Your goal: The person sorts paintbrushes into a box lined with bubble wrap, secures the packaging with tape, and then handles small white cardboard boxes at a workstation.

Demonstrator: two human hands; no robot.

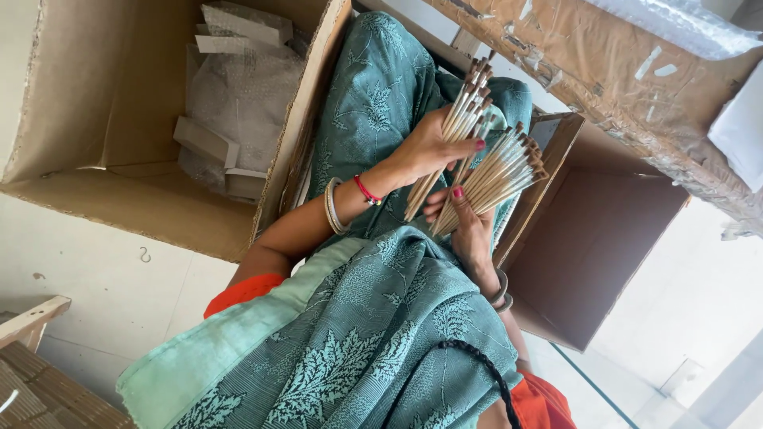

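Two bundles of pencils (485, 171), far too many sticks to count, two hands, left hand (469, 230) and right hand (429, 147), two open cardboard boxes (119, 191), one red bracelet (366, 191)

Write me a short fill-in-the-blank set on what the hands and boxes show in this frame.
1. Each hand holds a bundle of thin ____.
2. The left hand and right hand both have nails painted ____.
3. The box on the left side of the picture holds grey wrapped packets; the box beside the right hand looks ____.
4. The left wrist wears bangles and a ____ thread.

Missing words: sticks; red; empty; red
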